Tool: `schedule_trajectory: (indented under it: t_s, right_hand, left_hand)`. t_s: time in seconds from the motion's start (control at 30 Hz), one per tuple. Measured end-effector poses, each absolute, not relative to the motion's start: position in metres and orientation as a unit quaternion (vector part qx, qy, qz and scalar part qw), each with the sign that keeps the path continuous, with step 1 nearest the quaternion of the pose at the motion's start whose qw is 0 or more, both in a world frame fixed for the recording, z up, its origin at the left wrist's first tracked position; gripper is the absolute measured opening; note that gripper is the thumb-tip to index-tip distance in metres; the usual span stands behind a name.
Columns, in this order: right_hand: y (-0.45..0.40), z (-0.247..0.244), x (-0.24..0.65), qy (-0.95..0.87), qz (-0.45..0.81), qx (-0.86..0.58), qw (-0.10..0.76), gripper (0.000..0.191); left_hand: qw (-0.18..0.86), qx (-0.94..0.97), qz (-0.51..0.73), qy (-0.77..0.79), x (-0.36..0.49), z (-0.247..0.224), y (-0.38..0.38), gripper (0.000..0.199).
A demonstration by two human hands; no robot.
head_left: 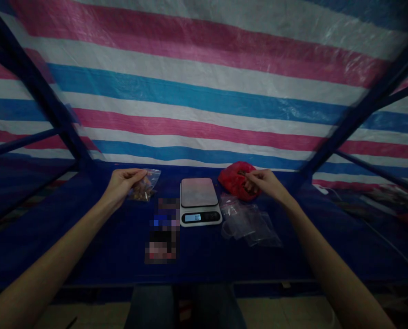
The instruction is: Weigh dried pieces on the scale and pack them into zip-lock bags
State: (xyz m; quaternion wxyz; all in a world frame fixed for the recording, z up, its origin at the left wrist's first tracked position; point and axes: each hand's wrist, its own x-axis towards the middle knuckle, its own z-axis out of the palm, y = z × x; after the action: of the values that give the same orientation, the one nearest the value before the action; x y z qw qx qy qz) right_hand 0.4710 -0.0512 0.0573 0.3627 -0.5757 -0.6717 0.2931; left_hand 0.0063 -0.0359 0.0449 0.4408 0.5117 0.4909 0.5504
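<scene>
My left hand [126,179] pinches the top edge of a clear zip bag [150,186] with small brownish pieces gathered at its bottom. Over on the right, my right hand [264,181] is at the mouth of a red plastic bag [232,179], thumb and fingers pressed together. Brownish bits show by those fingertips, but what they grip is too small to make out. Between the hands stands a white kitchen scale [199,194] with a bare plate and a lit display reading 0.0.
Several flat clear zip bags [250,224] lie in a loose pile right of the scale. A blurred-out rectangular item [163,233] is left of it. The blue table [204,260] is framed by blue posts [341,119], with a striped sheet [197,123] behind.
</scene>
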Motion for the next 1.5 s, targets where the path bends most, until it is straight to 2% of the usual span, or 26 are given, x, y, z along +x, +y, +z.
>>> schedule_trajectory:
  t_s: [0.13,0.2,0.23,0.33,0.4,0.5,0.8,0.9,1.03,1.23,1.5]
  right_hand:
    - [-0.042,0.054,0.493,-0.714,0.094,-0.666,0.192,0.028]
    - [-0.034,0.049,0.491,-0.736,0.042,-0.66,0.144,0.018]
    - [-0.029,0.046,0.488,-0.754,0.041,-0.641,0.136,0.015]
    - [-0.018,0.029,0.476,-0.813,0.048,-0.561,0.147,0.029]
    - [-0.013,0.017,0.472,-0.831,0.037,-0.531,0.165,0.036]
    - [-0.01,0.002,0.473,-0.835,0.022,-0.519,0.184,0.035]
    - [-0.023,0.0,0.479,-0.836,0.036,-0.508,0.204,0.03]
    - [-0.024,-0.001,0.479,-0.834,0.044,-0.511,0.202,0.039]
    - [-0.019,-0.005,0.479,-0.832,0.016,-0.5,0.241,0.058]
    - [-0.011,-0.009,0.483,-0.832,0.05,-0.495,0.245,0.046]
    - [-0.003,-0.014,0.483,-0.834,0.025,-0.484,0.264,0.04]
  left_hand:
    - [0.34,0.538,0.546,0.544,-0.02,0.034,-0.033,0.047]
    - [0.301,0.562,0.518,0.57,-0.029,0.03,-0.025,0.046]
    - [0.28,0.576,0.501,0.582,-0.033,0.029,-0.02,0.042]
    - [0.172,0.642,0.43,0.611,-0.044,0.031,-0.003,0.027]
    - [0.08,0.682,0.384,0.617,-0.047,0.036,0.008,0.028]
    - [0.013,0.698,0.387,0.602,-0.042,0.042,0.019,0.031]
    - [-0.052,0.738,0.429,0.518,-0.007,0.011,0.009,0.022]
    - [-0.045,0.755,0.42,0.501,-0.002,0.009,-0.001,0.022]
    - [-0.037,0.781,0.41,0.471,0.004,0.011,-0.003,0.024]
    - [-0.024,0.793,0.413,0.447,0.003,0.006,0.0,0.026]
    - [-0.016,0.792,0.422,0.441,0.003,0.009,-0.004,0.026]
